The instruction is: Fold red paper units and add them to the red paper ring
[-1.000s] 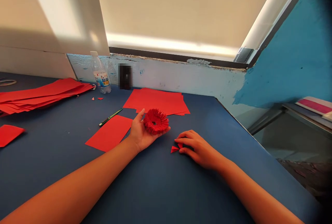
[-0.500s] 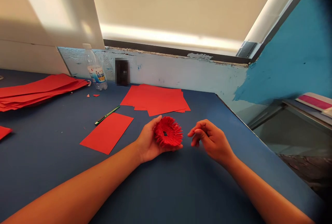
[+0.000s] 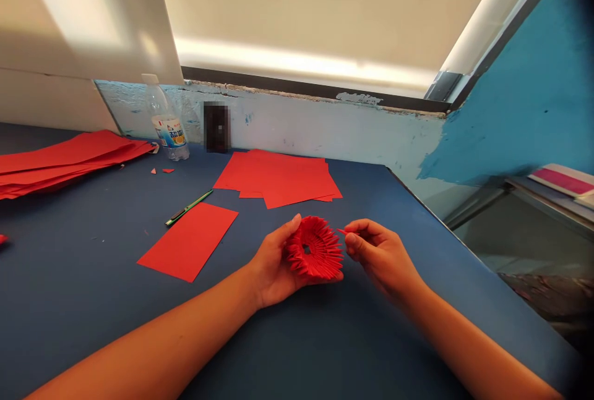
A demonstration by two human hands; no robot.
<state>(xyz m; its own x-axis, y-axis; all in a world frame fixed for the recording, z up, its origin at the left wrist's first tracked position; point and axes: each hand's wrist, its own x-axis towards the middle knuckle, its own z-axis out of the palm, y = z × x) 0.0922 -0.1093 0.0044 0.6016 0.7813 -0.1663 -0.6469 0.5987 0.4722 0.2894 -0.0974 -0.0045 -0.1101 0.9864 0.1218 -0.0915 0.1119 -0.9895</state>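
My left hand (image 3: pixel 273 267) cups a red ring of folded paper pieces (image 3: pixel 314 254), tilted so that its centre hole faces me, just above the blue table (image 3: pixel 93 301). My right hand (image 3: pixel 378 256) is right beside the ring's right edge, its thumb and forefinger pinched on a small red folded paper piece (image 3: pixel 342 231) whose tip nearly touches the ring.
A single red sheet (image 3: pixel 189 240) lies left of my hands, with a green pen (image 3: pixel 188 208) beyond it. A stack of red sheets (image 3: pixel 278 177) sits farther back, another red stack (image 3: pixel 65 162) at far left. A water bottle (image 3: pixel 164 122) stands by the wall. The table's edge runs along the right.
My right hand picked a small folded piece off the table, rose and moved left to the ring. My left hand shifted the ring toward me and tilted it up.
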